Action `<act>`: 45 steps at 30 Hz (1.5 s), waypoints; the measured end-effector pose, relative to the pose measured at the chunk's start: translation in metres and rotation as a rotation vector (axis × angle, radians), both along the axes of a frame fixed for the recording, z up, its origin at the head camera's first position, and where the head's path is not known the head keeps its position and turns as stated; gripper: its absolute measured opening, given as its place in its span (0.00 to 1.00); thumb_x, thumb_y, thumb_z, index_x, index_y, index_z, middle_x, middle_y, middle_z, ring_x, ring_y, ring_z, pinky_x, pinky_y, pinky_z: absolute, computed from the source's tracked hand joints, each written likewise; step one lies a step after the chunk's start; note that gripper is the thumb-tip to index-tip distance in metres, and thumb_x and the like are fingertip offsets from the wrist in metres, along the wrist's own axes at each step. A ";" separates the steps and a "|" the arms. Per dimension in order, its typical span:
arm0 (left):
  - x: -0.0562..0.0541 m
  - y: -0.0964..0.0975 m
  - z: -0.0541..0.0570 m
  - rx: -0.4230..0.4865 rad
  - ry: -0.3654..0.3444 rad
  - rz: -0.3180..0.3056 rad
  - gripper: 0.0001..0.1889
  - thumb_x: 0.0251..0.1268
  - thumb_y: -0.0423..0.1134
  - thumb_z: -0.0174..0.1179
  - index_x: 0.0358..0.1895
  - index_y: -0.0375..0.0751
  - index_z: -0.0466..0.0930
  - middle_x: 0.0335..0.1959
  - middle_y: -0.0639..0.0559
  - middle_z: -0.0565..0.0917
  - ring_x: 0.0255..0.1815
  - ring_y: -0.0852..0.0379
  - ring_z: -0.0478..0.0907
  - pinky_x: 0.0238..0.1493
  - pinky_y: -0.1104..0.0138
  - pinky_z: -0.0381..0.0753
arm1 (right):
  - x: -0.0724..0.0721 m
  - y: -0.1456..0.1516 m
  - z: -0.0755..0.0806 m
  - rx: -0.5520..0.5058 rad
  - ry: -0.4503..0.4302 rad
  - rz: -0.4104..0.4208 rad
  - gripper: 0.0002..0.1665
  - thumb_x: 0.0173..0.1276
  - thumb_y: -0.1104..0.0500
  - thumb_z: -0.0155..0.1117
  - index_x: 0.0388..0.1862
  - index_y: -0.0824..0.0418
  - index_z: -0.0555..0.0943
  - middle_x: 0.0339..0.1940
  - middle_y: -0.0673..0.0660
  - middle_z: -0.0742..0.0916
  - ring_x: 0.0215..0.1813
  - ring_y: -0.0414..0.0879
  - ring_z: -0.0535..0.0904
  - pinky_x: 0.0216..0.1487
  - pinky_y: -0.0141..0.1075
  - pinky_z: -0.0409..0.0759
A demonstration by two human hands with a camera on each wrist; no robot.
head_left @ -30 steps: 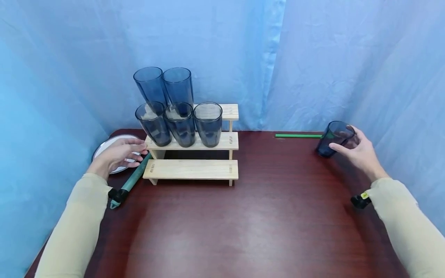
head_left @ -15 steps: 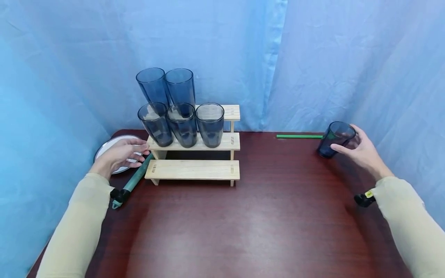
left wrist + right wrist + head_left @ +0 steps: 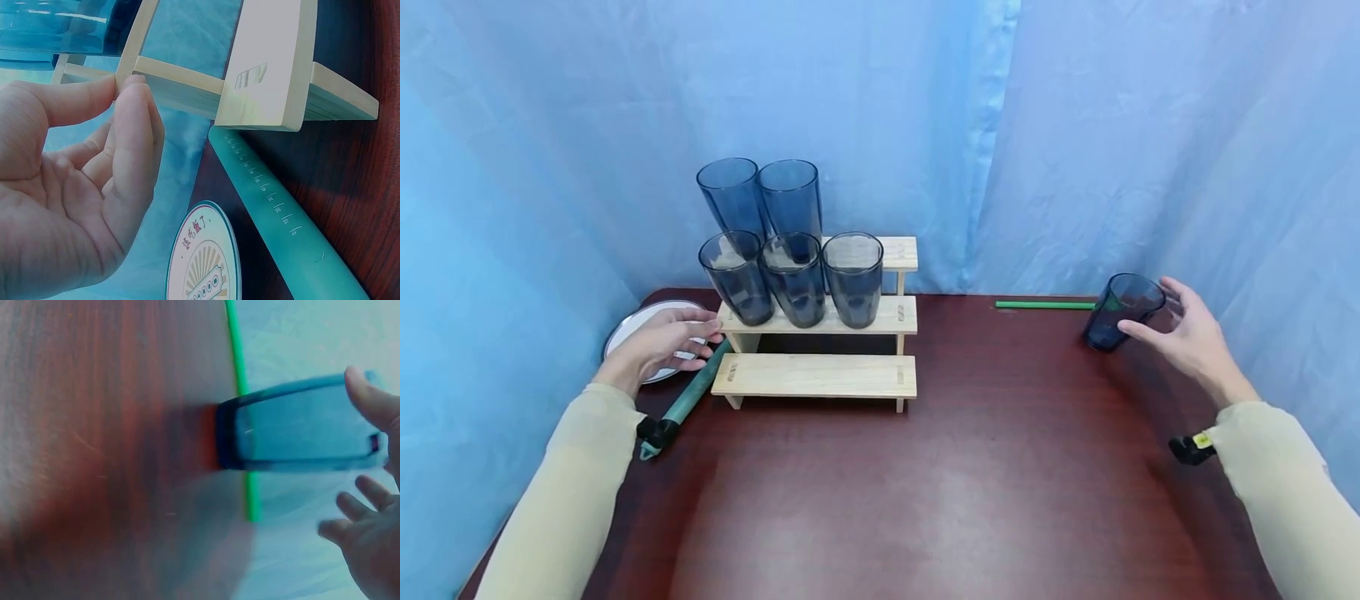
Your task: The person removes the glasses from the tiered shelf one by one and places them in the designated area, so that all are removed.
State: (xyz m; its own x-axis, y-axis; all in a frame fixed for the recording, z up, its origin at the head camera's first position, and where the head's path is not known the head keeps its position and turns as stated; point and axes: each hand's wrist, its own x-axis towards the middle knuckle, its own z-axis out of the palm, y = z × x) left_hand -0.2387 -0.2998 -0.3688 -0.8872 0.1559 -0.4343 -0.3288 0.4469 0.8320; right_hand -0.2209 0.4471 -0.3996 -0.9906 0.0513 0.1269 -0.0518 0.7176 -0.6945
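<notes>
At the left, my left hand (image 3: 658, 346) pinches the end of the middle shelf of a three-tier wooden stand (image 3: 816, 375) between thumb and fingertips. Three smoky blue drinking glasses stand on that middle shelf, the nearest to the right being a glass (image 3: 854, 287). Two more, among them a glass (image 3: 790, 196), stand on the top shelf; the lowest shelf is bare. Far right, a single glass (image 3: 1108, 321) stands upright on the table. Around it my right hand (image 3: 1198, 346) is spread, its fingers apart from the glass and the thumb (image 3: 369, 400) overlapping the rim area.
A green stick (image 3: 1045, 305) lies along the table's back edge, behind the single glass. Left of the stand are a teal tube (image 3: 275, 206) with a printed scale and a round white printed disc (image 3: 194, 250). Blue curtains (image 3: 880, 125) enclose the table.
The right hand's fingers have loosened from the single glass and moved slightly right; the glass stays in place. The left hand keeps its hold on the stand. The head view has shifted slightly.
</notes>
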 end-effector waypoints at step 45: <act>0.013 -0.011 0.008 -0.033 0.008 0.030 0.34 0.79 0.51 0.54 0.77 0.33 0.57 0.63 0.35 0.74 0.49 0.47 0.80 0.44 0.64 0.85 | -0.042 -0.344 0.142 -0.524 0.153 0.632 0.46 0.69 0.59 0.72 0.81 0.54 0.60 0.75 0.49 0.72 0.74 0.44 0.67 0.72 0.41 0.68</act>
